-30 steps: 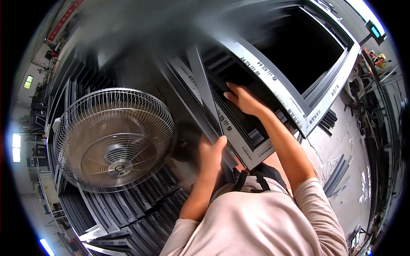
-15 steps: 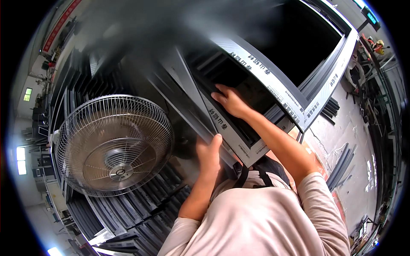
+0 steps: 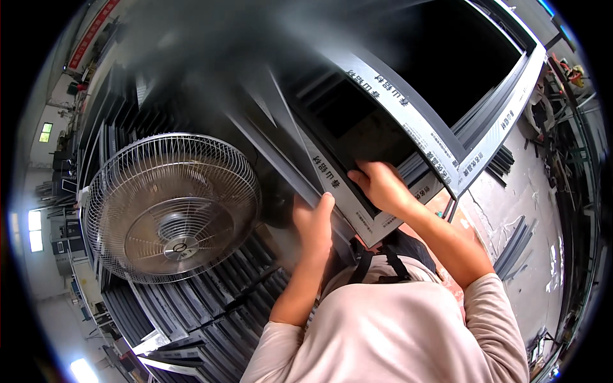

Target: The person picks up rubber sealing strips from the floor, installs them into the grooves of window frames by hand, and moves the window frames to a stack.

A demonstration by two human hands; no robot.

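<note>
- Smaller rectangular metal frame: lies tilted in front of the torso, lower corner near the waist; could swing or scrape through uneven support at one side.
- Grey metal profile: runs along the left side of the smaller frame; could slide separately, perhaps for want of a fixed joint, though impossible to tell from here.
- Left hand: clasps the grey profile near its lower end, thumb uppermost, fingers partly hidden; could suffer a pinch between closely converging bars.
- Right hand: rests at the frame opening, near the lower corner, fingers curled; cannot tell whether pressing an inner edge or free of it; could miss a shifting corner for lack of firm hold.
- Black strap: hangs just below that corner; could snag on it during a turn.
- Larger film-covered frame: overlaps in view at upper right; could get scratched through contact with the smaller frame.
- Wire-caged fan: stands left of the profile; could take a knock from a wide leftward swing.
</note>
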